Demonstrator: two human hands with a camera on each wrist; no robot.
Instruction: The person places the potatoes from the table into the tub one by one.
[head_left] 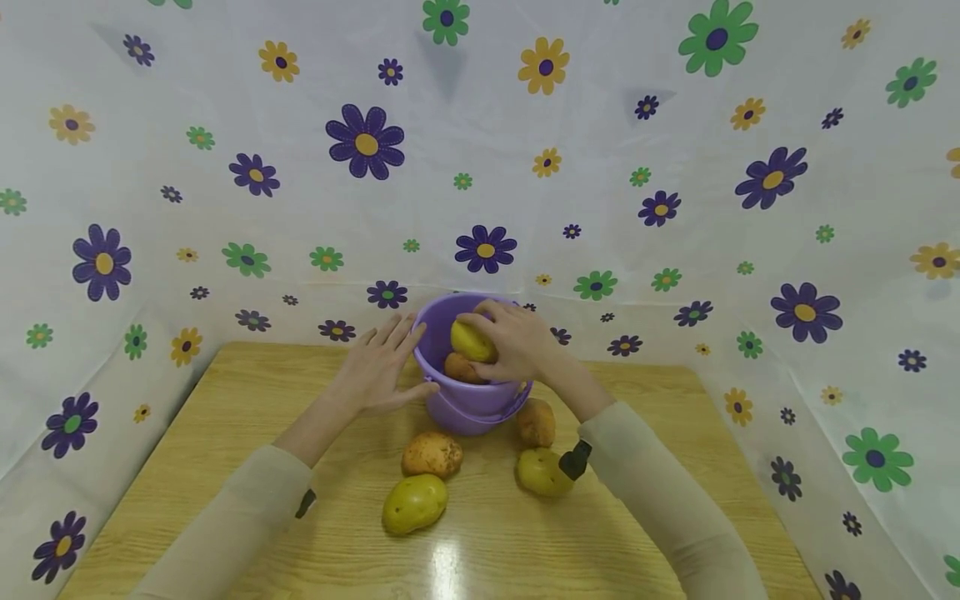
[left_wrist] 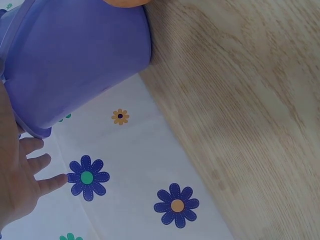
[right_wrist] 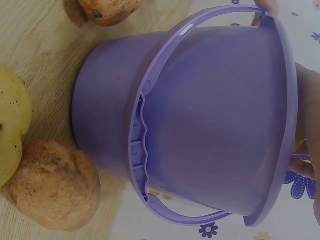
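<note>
head view first: a purple bucket (head_left: 468,400) sits at the far edge of the wooden surface (head_left: 225,467), right up against the flowery cloth (head_left: 225,208) that covers the wall behind it. the right hand (head_left: 513,340) is over the bucket's mouth with its fingers curled round a yellow potato (head_left: 469,342), holding it just inside the rim. under that one, a brown potato (head_left: 461,367) is already lying in the bucket. the left hand (head_left: 378,367) rests flat against the bucket's left side, fingers straight and relaxed, thumb touching the wall. so the two hands are apart, one on each side of the bucket. on the near side of the bucket there are four more loose ones: a brown potato on the right (head_left: 536,422) nearly touching the bucket, a yellow-green potato (head_left: 543,472) just in front of that, a brown potato in the middle (head_left: 432,454) and a big yellow potato (head_left: 415,503) nearest the person.

left wrist view: the bucket's wall (left_wrist: 75,65) fills the top left, with straight fingertips (left_wrist: 42,162) beside its rim over the cloth, and bare surface to the right.

right wrist view: bucket seen side-on with its handle (right_wrist: 145,150) folded down against the wall. a brown potato and a yellow one sit beside the bucket's base, another brown one at the top edge. fingers barely show past the rim.
</note>
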